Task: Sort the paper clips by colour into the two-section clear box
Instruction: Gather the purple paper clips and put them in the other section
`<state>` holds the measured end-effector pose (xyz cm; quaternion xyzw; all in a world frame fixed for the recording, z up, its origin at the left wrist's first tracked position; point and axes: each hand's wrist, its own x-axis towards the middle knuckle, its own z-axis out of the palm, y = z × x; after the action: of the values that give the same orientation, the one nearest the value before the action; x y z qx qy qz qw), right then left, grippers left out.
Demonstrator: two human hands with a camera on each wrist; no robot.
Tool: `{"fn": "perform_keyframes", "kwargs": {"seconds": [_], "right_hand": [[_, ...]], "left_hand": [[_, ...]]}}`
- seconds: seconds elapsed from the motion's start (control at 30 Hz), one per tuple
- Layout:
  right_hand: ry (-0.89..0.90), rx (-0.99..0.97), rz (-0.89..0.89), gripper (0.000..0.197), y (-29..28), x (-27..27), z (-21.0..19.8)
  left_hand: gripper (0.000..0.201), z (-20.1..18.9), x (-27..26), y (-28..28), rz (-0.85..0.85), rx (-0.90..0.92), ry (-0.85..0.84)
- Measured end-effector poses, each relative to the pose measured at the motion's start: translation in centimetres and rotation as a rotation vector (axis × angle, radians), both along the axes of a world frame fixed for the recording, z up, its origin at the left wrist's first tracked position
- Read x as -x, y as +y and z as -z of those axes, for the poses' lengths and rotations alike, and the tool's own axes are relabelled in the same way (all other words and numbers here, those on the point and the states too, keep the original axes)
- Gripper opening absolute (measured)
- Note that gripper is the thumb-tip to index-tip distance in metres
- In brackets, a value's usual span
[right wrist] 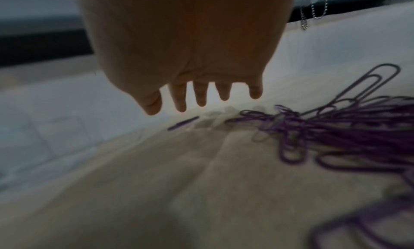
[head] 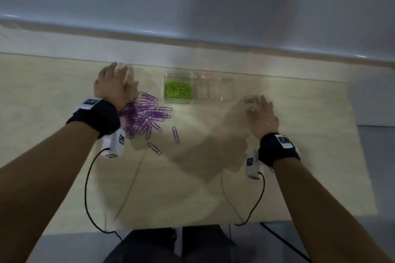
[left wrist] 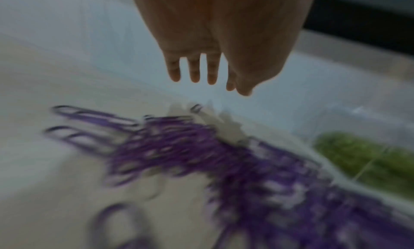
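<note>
- Two hands show motion-smeared in the head view: the left hand (head: 113,85) at the far edge of the purple clips (head: 147,117), the right hand (head: 259,115) near the front right corner of the box (head: 213,89)
- Left wrist view shows the left hand (left wrist: 215,45) with fingers (left wrist: 194,70) straight and spread, holding nothing, above the blurred purple clips (left wrist: 201,151)
- Right wrist view shows the right hand (right wrist: 190,58) also wide, fingers (right wrist: 201,95) straight and slightly apart, empty
- One lone clip (head: 249,101) sits by the right fingertips in the head view; the right wrist view shows a purple sliver (right wrist: 183,123) just below the fingertips, too blurred to tell whether it touches them
- Green clips (head: 177,92) fill the box's left section; the right section is hard to read through the clear walls
- Left wrist view catches the green clips (left wrist: 367,160) only as a smear at its right edge, cut off
- Right wrist view shows the purple clips (right wrist: 347,128) sharper, with a bead chain (right wrist: 313,8) at top right that the other views lack
- Tabletop (head: 192,188) carries a few stray purple clips in front of the pile; a black cable (head: 86,181) trails from each wrist
</note>
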<state>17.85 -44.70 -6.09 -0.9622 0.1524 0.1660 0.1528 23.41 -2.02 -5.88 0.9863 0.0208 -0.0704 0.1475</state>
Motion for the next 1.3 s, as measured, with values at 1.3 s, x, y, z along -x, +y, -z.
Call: {"fn": "perform_keyframes", "kwargs": {"seconds": [1.3], "right_hand": [[-0.188, -0.087, 0.137, 0.057, 4.4, 10.6, -0.3]], "left_hand": [[0.053, -0.4, 3.8, -0.6, 0.002, -0.062, 0.011]]}}
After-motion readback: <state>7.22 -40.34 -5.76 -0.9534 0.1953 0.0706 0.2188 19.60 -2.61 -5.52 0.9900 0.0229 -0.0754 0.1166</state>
